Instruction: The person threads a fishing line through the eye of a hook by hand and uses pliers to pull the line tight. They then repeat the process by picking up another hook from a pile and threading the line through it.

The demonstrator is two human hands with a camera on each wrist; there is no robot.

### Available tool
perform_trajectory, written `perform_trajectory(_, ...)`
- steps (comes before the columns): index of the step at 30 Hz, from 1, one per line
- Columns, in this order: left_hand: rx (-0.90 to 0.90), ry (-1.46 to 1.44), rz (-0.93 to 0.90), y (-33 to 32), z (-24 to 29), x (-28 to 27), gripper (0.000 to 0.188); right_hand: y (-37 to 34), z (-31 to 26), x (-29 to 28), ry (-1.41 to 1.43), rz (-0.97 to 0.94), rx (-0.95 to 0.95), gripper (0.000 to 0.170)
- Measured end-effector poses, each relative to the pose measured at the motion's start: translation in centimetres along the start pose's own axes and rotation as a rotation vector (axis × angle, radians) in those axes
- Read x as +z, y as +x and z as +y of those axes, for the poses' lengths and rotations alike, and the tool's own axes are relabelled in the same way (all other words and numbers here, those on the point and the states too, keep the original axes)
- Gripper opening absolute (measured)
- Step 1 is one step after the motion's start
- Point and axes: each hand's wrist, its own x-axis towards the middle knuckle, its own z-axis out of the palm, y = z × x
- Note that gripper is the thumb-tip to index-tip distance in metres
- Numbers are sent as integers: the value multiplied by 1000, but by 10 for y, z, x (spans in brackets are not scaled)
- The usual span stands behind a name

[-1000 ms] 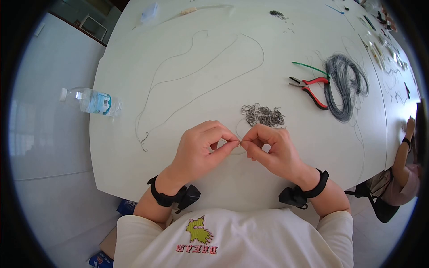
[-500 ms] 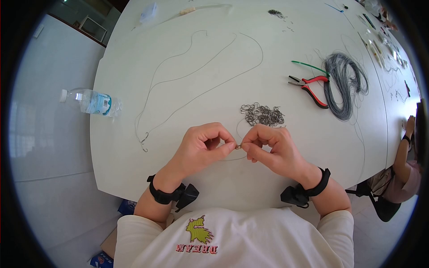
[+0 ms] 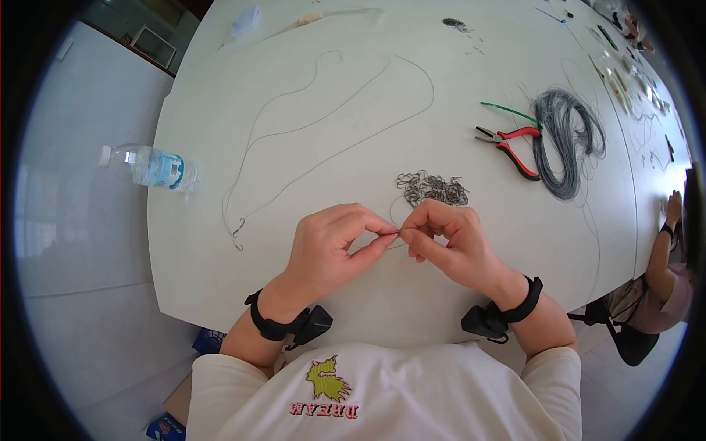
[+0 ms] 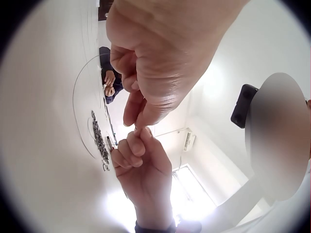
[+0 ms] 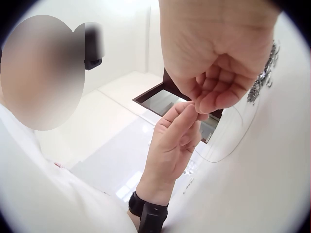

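Note:
The left hand and right hand meet fingertip to fingertip close above the table. Between thumb and forefinger, both pinch a small fishing hook with line, mostly hidden by the fingertips. A thin loop of fishing line curves away from the hands. Just beyond the right hand lies a pile of dark metal hooks. In the left wrist view that pile sits beside the loop. Left of the hands, finished-looking hooks lie tied to long strands of line.
Red-handled pliers lie at the right beside a grey hank of line with a green tie. A water bottle lies on its side near the left edge. Another person sits at far right. Smaller hooks lie at the back.
The fingertips parted slightly half a second ago, showing the small hook between them, and now they are close together again. The left hand has shifted a little right. The tabletop things stay put.

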Motion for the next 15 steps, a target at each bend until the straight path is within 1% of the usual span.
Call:
perform_trajectory(1,-38,-12,-10,0,0,0,16,0,0,0,-15,4,-8,8)
perform_trajectory(2,-39,-12,-10,0,3,-1,16,0,0,1,-14,3,-8,8)
perform_trajectory(4,-276,-155,-77,1,9,-4,8,0,1,1,-35,8,-31,7)
perform_trajectory(5,-276,-154,-76,0,8,-5,8,0,0,2,-35,8,-32,7)
perform_trajectory(7,-440,-300,-154,-1,4,-5,2,0,-1,2,-39,10,-50,7)
perform_trajectory(8,-439,-300,-154,-2,1,-3,2,0,-1,2,-40,10,-50,7)
perform_trajectory(10,-496,-475,-179,-3,-4,0,4,0,-1,1,-41,19,-58,7)
perform_trajectory(14,-503,-484,-189,-4,-5,3,6,0,-2,1,-31,23,-28,8)
perform_trajectory(15,-483,-452,-164,-4,-5,4,5,1,-2,2,-7,27,1,10)
